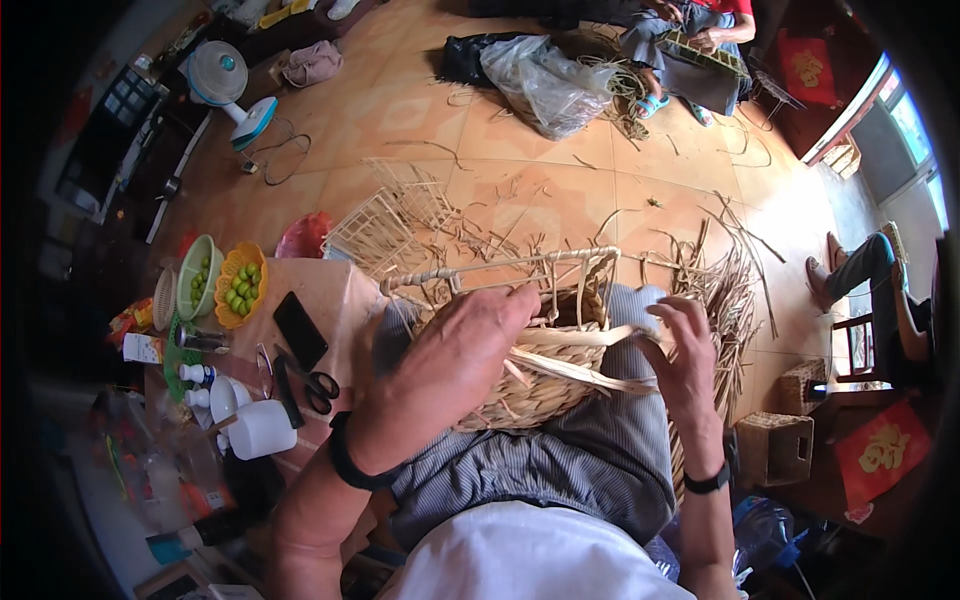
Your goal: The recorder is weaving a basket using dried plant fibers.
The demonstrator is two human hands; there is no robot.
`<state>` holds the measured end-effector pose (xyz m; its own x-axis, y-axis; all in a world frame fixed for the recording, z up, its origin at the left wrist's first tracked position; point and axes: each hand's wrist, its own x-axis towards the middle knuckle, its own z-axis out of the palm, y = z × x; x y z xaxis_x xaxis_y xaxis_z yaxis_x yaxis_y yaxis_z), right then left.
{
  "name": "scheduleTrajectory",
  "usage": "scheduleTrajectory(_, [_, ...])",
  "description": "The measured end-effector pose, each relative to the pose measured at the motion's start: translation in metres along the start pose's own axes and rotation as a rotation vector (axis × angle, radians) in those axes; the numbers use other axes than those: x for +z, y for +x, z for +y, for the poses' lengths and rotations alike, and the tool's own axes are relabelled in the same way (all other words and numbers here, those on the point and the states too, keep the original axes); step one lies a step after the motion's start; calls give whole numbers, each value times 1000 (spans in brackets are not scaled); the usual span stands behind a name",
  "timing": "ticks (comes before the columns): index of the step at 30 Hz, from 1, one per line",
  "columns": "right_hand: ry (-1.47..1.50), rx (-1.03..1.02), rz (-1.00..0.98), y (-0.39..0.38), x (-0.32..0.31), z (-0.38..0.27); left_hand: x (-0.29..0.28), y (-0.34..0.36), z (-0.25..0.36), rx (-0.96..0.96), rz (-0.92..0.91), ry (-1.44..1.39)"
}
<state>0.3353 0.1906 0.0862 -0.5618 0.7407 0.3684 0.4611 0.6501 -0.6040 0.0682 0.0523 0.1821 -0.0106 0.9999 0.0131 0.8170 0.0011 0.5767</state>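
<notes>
A half-woven basket (540,398) of dried plant strips rests on my lap, its wire frame standing up along the far side. My left hand (465,345) reaches over the basket's near left part. Its fingers are closed at the weave inside the frame, with the fingertips partly hidden. To the right of the basket, my right hand (690,350) is raised with thumb and fingers curled around the end of a pale flat strip (580,338). That strip runs from the weave by my left hand. More loose strip ends stick out over the basket's side.
On the left table (335,280) lie a phone (300,330), scissors (320,390), a white cup (262,430) and an orange bowl of green fruit (240,285). Bare wire frames (375,235) stand beyond. Dried strips (715,290) pile up at right. Another person (700,50) works at the far side.
</notes>
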Motion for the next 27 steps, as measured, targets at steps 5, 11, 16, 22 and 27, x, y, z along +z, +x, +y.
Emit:
scheduleTrajectory(5, [35,-150,-46,-16,-4,-50,-1,2,7,19,68,-35])
scheduleTrajectory(11, [-64,-141,-256,-8,26,-96,6,-5,12,-58,128,-98])
scheduleTrajectory(16, [84,-147,-266,-11,31,-103,5,-2,9,-66,110,-38])
scheduleTrajectory(22, [1269,760,-741,-12,41,-96,4,0,3,-3,114,-24])
scheduleTrajectory(27, [876,372,-532,-27,44,-95,17,0,-4,80,242,-16])
